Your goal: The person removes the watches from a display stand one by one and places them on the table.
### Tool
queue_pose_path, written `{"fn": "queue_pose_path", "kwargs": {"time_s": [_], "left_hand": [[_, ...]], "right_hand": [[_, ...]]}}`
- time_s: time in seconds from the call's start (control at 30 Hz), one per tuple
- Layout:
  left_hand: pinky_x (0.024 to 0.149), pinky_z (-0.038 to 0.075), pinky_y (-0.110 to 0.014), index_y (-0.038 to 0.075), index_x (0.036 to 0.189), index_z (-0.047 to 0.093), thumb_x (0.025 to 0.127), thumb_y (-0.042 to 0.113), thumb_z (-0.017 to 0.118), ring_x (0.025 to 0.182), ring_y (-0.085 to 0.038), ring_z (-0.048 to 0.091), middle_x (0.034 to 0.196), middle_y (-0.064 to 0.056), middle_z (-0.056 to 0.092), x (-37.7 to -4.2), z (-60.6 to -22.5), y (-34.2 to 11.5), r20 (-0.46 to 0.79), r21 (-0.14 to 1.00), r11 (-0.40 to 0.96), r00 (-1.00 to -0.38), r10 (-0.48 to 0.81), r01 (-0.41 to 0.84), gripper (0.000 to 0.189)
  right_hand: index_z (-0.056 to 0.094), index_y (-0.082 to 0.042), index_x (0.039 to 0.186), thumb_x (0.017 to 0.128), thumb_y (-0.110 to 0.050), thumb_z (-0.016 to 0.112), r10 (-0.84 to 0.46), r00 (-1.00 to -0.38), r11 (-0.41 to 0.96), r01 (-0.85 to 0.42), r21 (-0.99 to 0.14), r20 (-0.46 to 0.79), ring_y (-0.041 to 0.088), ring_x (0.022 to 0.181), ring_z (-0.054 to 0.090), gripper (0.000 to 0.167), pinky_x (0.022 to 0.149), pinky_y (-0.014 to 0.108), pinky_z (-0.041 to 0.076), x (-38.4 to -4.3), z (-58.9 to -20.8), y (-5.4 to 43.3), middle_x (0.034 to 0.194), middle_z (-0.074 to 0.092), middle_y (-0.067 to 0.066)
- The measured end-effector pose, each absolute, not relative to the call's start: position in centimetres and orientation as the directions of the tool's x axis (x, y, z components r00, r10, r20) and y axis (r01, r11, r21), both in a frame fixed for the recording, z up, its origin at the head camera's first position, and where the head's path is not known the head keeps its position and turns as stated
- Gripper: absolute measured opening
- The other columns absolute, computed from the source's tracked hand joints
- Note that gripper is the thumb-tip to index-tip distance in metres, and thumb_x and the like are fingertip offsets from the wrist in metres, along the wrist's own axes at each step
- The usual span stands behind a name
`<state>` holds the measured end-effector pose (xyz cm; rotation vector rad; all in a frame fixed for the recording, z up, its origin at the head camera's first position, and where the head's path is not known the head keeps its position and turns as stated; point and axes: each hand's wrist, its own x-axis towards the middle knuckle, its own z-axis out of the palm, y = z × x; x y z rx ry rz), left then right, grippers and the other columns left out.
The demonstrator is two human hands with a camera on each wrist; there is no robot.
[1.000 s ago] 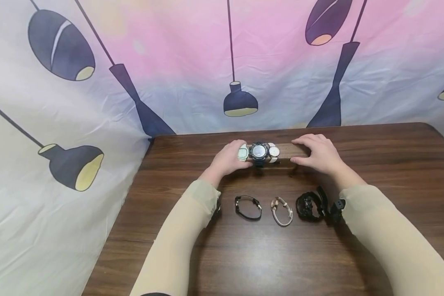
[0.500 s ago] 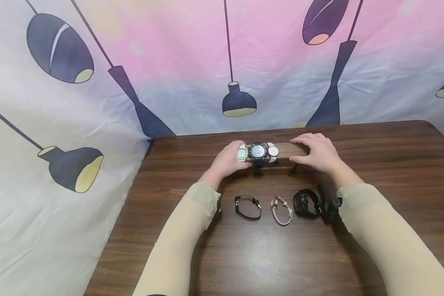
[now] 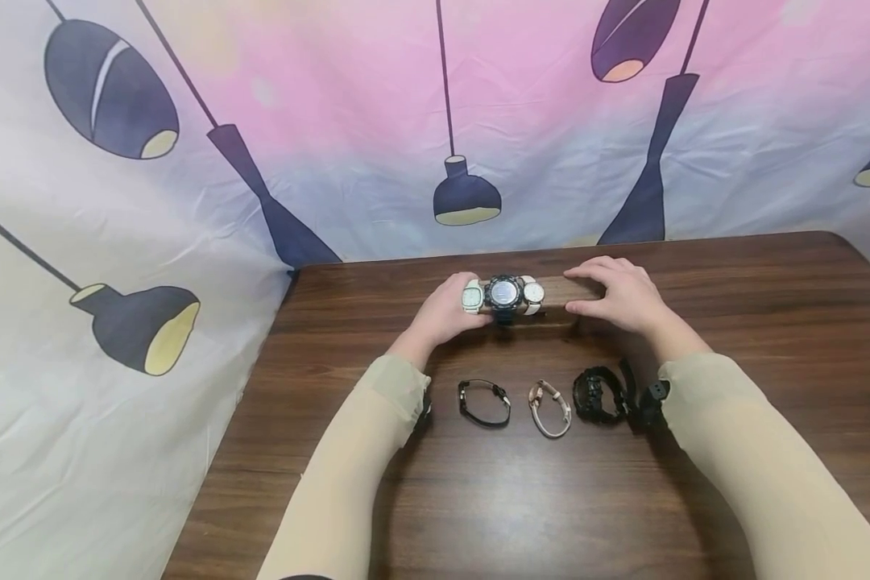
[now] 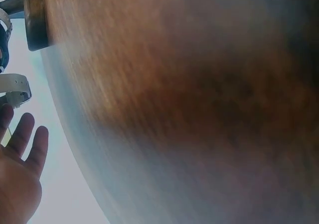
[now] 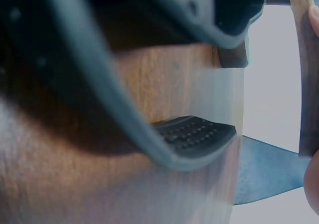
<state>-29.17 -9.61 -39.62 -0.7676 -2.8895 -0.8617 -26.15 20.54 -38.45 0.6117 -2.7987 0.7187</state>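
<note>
At the back of the table a wooden watch stand point(image 3: 560, 295) carries three watches on its bar: a pale mint square one point(image 3: 472, 297), a chunky black one point(image 3: 504, 293) and a white-strapped round one point(image 3: 533, 293). My left hand point(image 3: 444, 312) holds the left end, thumb in front, fingers behind, right beside the mint watch. In the left wrist view that hand's fingers point(image 4: 36, 152) show below a pale strap point(image 4: 17, 83). My right hand point(image 3: 619, 294) grips the bare right end between thumb and fingers; the right wrist view shows the wooden bar point(image 5: 309, 84) between them.
Nearer on the brown table point(image 3: 522, 515) lie a slim black watch point(image 3: 487, 424), a slim pale-strapped watch point(image 3: 536, 399) and a bulky black watch point(image 3: 590, 397), between the forearms. A cloth point(image 3: 377, 185) printed with lamps hangs behind the table's back edge.
The whole head view has shifted slightly. Both hands stay at the two ends of the watch stand, with the right hand's fingertips a touch closer in on its end.
</note>
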Motion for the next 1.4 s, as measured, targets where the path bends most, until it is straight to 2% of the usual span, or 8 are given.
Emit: {"fn": "queue_pose_path", "kwargs": {"time_s": [0.57, 1.1, 1.27, 1.4], "left_hand": [[0.089, 0.043, -0.036, 0.008, 0.123, 0.048, 0.071, 0.029, 0.081, 0.102, -0.018, 0.052, 0.116, -0.006, 0.053, -28.90, -39.58, -9.63, 0.156, 0.571, 0.702, -0.896, 0.417, 0.426, 0.065], [0.089, 0.043, -0.036, 0.008, 0.120, 0.050, 0.070, 0.028, 0.081, 0.102, -0.018, 0.052, 0.115, -0.005, 0.054, -28.66, -40.01, -9.68, 0.160, 0.591, 0.690, -0.900, 0.406, 0.417, 0.062], [0.089, 0.042, -0.036, 0.009, 0.123, 0.049, 0.070, 0.033, 0.081, 0.104, -0.019, 0.051, 0.117, -0.005, 0.053, -28.78, -39.82, -9.91, 0.150, 0.582, 0.690, -0.891, 0.429, 0.430, 0.066], [0.092, 0.037, -0.039, 0.014, 0.130, 0.049, 0.071, 0.041, 0.079, 0.107, -0.022, 0.045, 0.122, -0.004, 0.052, -28.83, -39.77, -10.18, 0.151, 0.529, 0.729, -0.893, 0.423, 0.434, 0.072]], "right_hand": [[0.059, -0.020, 0.126, 0.079, -0.045, 0.071, -0.351, -0.907, 0.802, -0.420, -0.424, 0.234, 0.033, 0.117, 0.041, 0.055, 0.093, 0.058, 0.026, -26.28, -38.18, 20.59, 0.130, 0.050, 0.008], [0.059, -0.021, 0.127, 0.080, -0.051, 0.068, -0.354, -0.898, 0.813, -0.433, -0.389, 0.260, 0.031, 0.115, 0.044, 0.056, 0.093, 0.055, 0.027, -25.91, -38.62, 20.42, 0.128, 0.052, 0.007], [0.058, -0.022, 0.127, 0.080, -0.050, 0.068, -0.361, -0.898, 0.813, -0.435, -0.386, 0.252, 0.031, 0.116, 0.043, 0.056, 0.094, 0.056, 0.026, -25.97, -38.44, 20.44, 0.128, 0.051, 0.007], [0.058, -0.022, 0.128, 0.080, -0.050, 0.068, -0.366, -0.899, 0.814, -0.434, -0.386, 0.240, 0.031, 0.116, 0.042, 0.056, 0.094, 0.056, 0.026, -26.06, -38.33, 20.56, 0.128, 0.051, 0.006]]}}
